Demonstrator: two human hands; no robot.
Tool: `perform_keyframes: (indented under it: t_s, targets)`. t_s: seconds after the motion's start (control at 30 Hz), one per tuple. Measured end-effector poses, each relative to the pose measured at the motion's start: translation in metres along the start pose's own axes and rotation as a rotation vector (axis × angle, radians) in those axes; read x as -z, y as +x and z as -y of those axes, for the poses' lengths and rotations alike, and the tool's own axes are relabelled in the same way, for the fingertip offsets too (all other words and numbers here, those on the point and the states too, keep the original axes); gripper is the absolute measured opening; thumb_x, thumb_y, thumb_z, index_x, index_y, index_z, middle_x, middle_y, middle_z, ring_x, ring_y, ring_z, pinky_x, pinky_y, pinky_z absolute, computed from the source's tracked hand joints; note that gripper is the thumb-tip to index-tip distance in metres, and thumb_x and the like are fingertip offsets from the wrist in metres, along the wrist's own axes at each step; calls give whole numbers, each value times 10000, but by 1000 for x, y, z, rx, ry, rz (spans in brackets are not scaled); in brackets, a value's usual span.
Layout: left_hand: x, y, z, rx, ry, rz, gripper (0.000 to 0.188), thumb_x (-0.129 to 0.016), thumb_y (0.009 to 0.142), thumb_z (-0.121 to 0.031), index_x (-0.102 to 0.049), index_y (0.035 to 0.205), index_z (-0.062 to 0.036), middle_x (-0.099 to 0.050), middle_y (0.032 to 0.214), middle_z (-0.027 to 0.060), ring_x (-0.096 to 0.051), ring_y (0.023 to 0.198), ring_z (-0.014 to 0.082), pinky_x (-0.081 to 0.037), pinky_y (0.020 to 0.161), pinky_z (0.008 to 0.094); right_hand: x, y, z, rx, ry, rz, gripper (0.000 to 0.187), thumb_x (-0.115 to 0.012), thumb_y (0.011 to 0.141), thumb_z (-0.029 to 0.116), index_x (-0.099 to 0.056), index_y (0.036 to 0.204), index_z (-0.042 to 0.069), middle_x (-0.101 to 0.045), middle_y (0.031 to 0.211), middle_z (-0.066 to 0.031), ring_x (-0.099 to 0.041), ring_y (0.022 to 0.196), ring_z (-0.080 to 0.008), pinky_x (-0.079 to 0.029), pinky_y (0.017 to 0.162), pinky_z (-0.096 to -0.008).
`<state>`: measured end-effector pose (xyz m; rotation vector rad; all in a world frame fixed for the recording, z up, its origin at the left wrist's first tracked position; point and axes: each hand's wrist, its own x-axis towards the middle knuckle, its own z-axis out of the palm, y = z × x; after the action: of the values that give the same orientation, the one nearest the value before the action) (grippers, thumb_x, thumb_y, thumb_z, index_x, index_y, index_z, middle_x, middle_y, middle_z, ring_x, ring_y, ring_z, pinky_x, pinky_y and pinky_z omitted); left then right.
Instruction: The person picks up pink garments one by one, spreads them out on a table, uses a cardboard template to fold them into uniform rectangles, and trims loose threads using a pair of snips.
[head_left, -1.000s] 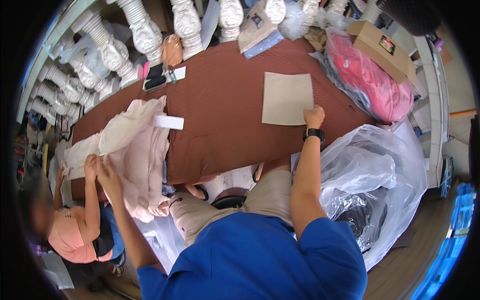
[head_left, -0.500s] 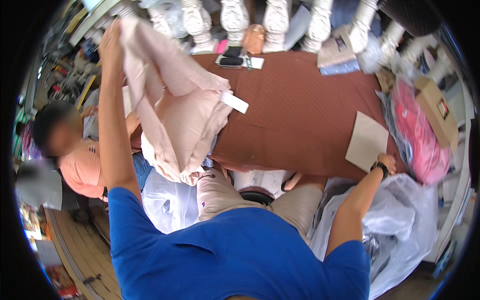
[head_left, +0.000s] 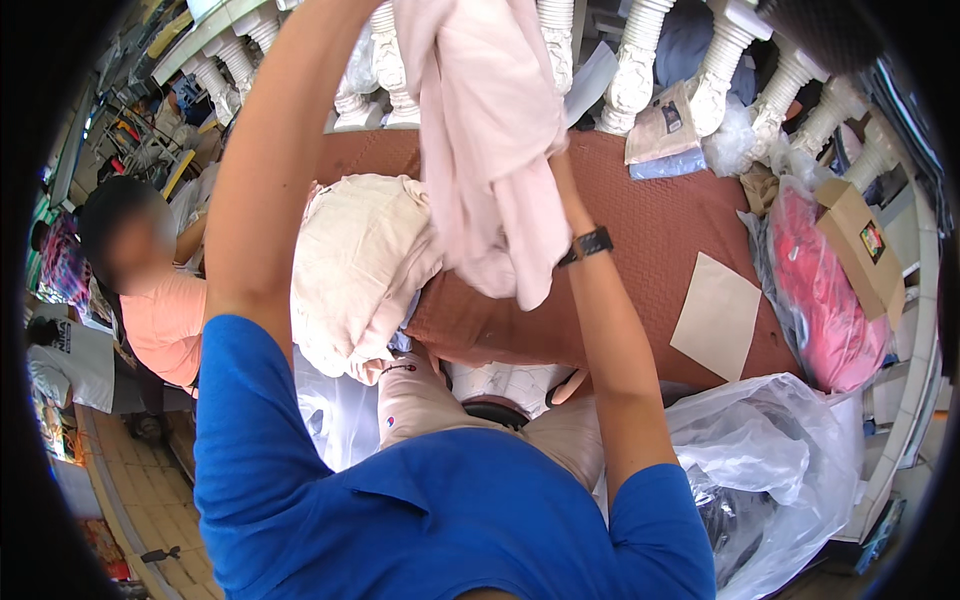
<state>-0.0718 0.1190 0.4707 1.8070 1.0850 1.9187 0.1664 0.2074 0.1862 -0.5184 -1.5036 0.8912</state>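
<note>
Pale pink fabric makes up the cloth pile (head_left: 365, 265) at the near left of the brown-covered tabletop (head_left: 620, 280), and just beyond it to the right I see a raised pale pink garment (head_left: 490, 150), its long axis running up and down my view. The right hand (head_left: 566, 185), the only one I have in sight, is at the garment's right edge and partly behind it, so I can't tell how far open it is or what it grips; the left hand lies past the top edge, its hold unseen.
</note>
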Motion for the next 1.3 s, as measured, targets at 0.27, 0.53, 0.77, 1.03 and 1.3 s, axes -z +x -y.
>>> perform_keyframes:
  t_s: [0.27, 0.53, 0.77, 1.03, 1.3]
  targets:
    - [17, -1, 8, 130, -102, 99, 278, -577, 951, -248, -661, 1097, -26, -667, 1063, 65, -600, 973, 161, -471, 847, 294, 101, 79, 174, -100, 26, 39, 347, -596, 922, 262, -615, 1183, 34, -652, 1110, -53, -630, 923, -133, -511, 819, -268]
    - [18, -83, 225, 732, 15, 231, 231, -606, 911, -175, -652, 1108, -63, -676, 1007, 74, -615, 923, 156, -512, 767, 326, 139, 30, 123, -573, -74, 223, 317, -602, 907, 290, -654, 1060, 18, -681, 945, -47, -639, 845, -110, -515, 755, -260]
    - [-73, -252, 266, -186, 601, 633, 293, -701, 743, -97, -571, 1005, -77, -522, 1111, 147, -505, 1076, 356, -439, 896, 440, 200, -45, -52, -497, -840, 117, 359, -683, 839, 323, -659, 1102, 80, -673, 961, -129, -647, 901, -253, -504, 855, -379]
    - [-44, -358, 219, 38, 633, 1026, 250, -686, 714, -26, -539, 915, -54, -513, 972, 160, -522, 981, 370, -434, 858, 440, 124, -123, -29, -378, -716, 808, 427, -780, 745, 279, -622, 1075, 58, -602, 1035, -137, -573, 989, -288, -459, 887, -375]
    - [-46, -362, 225, 245, 315, 735, 106, -572, 855, -13, -504, 927, -53, -504, 852, 123, -537, 851, 268, -432, 759, 366, 58, -221, -30, -81, -783, 776, 200, -661, 825, 141, -572, 962, 25, -585, 916, -154, -576, 878, -262, -471, 768, -387]
